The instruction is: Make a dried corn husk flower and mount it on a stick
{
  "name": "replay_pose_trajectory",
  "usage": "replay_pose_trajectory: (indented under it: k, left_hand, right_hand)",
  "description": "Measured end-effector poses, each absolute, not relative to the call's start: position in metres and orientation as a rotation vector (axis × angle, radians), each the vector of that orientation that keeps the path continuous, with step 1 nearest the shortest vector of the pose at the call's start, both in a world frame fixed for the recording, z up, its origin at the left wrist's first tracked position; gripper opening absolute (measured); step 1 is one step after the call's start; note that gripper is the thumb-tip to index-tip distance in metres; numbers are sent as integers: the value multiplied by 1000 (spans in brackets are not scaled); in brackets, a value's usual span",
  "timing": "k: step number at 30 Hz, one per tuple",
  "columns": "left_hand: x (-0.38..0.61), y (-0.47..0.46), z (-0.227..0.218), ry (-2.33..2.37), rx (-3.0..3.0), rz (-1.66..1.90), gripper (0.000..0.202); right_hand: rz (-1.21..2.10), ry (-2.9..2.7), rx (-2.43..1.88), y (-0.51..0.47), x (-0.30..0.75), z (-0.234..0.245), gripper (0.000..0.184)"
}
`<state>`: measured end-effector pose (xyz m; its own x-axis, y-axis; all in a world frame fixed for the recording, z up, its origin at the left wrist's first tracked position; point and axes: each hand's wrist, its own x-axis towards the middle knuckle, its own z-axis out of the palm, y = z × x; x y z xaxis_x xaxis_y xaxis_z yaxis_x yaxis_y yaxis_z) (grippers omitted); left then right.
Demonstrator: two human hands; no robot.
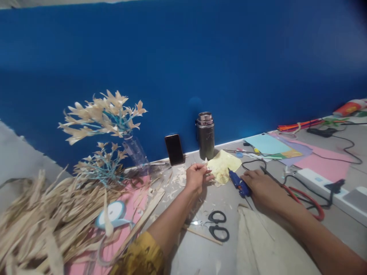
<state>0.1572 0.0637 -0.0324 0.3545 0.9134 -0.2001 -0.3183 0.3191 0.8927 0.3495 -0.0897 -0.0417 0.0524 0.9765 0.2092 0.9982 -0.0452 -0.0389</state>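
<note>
My left hand [197, 178] is closed in a pinch above the litter of scraps, and a small pale piece shows at its fingertips, too small to name surely. My right hand [262, 189] is closed at the rear of a blue glue gun [240, 184], whose handle is mostly hidden by the fingers. The gun's nozzle points up and left over a crumpled yellow paper [225, 164]. Between my forearms lie black-handled scissors [218, 225] and a thin stick [205, 235].
Dry husks [37, 214], a tape roll [111, 214] and husk flowers [100, 114] in a clear bottle [136, 152] are at left. A phone [174, 149] and steel flask [205, 137] stand by the blue wall [172, 68]. Coloured papers, cables and a power strip [323, 187] lie right.
</note>
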Motion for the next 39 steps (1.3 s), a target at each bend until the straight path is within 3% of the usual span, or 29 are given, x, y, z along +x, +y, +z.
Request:
replay_pose_trajectory:
  k: [7, 13, 20, 39]
  left_hand:
    - [160, 79, -48, 878, 842, 908, 27]
    - [156, 79, -44, 757, 805, 831, 31]
    - [159, 75, -43, 673, 805, 817, 36]
    - [153, 74, -43, 571, 756, 781, 41]
  right_hand:
    - [-112, -1963, -2198, -84, 363, -38, 31]
    - [-49, -1927, -1830, -78, 360, -34, 42]
    - [114, -2052, -1571, -77, 336, -32, 30]
    - [-98, -2055, -1648, -74, 345, -37, 26]
